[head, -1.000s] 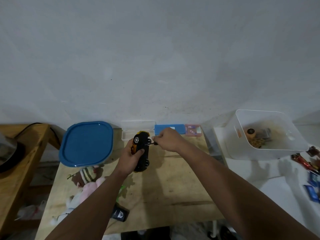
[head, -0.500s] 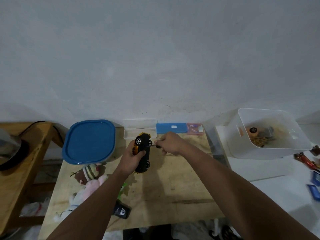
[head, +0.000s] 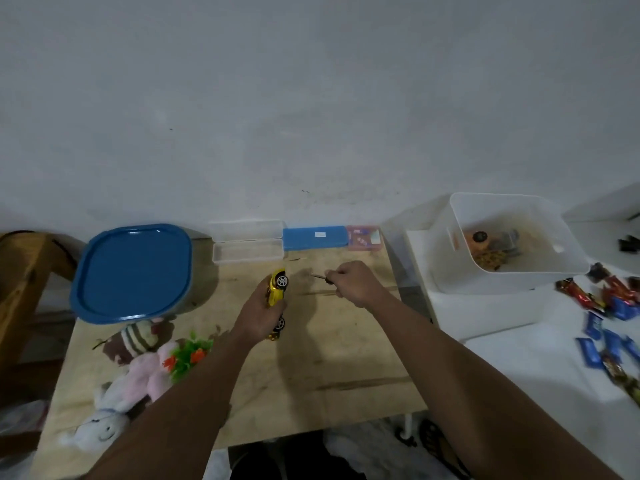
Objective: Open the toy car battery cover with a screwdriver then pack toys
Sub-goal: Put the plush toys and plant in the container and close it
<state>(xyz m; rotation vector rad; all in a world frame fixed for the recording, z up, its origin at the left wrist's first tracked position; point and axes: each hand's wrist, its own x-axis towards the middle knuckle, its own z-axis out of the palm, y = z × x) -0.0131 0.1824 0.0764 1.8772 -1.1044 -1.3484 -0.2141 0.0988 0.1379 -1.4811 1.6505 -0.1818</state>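
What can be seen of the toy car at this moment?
The toy car is small, with a glossy yellow body that looks like painted metal or plastic, and black wheels with silver hubs. Two wheels on one side show, facing right. It is held off the wooden table, turned on its side with one end pointing toward the wall. The left hand wraps its middle. The screwdriver in the right hand points at it without touching. The battery cover cannot be made out.

A blue lid (head: pixel 133 271) is sitting at the bench's (head: pixel 346 358) ten o'clock corner. Along the wall at twelve o'clock an open clear case (head: pixel 246 245), a blue case (head: pixel 314 237) and a pink packet (head: pixel 363 238) are lying in a row. Wrapped sweets (head: pixel 604 317) are lying scattered at three o'clock.
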